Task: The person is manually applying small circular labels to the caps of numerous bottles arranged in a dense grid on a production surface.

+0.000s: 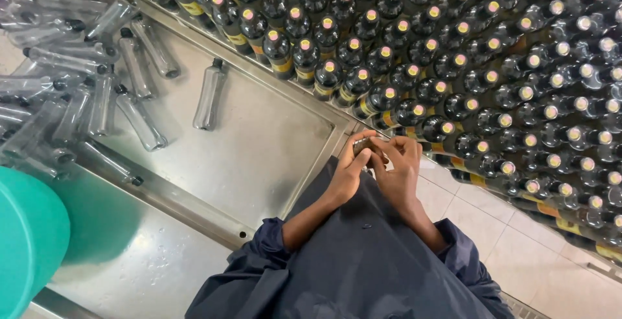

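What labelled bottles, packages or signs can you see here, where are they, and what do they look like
Dark filled bottles: packed upright across the top and right, pale pink and yellow caps.
Yellow label bands: wrapped round the front-row bottles.
Clear empty plastic bottles: lying scattered on the steel tray, upper left, black caps, no labels.
Small object: held between left hand and right hand, too hidden to identify.
No signs or screens.

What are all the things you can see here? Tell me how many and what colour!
filled bottles: too many to count, dark with pale pink caps and yellow labels, packed upright at top and right.
empty bottles: over a dozen, clear plastic with dark caps, lying on the tray's left.
metal tray: one, silvery, centre left.
tub: one, teal, left edge.
tiled floor: pale, lower right.
small object: one, held between both hands, too hidden to name.
left hand, right hand: dark blue sleeves, centre.
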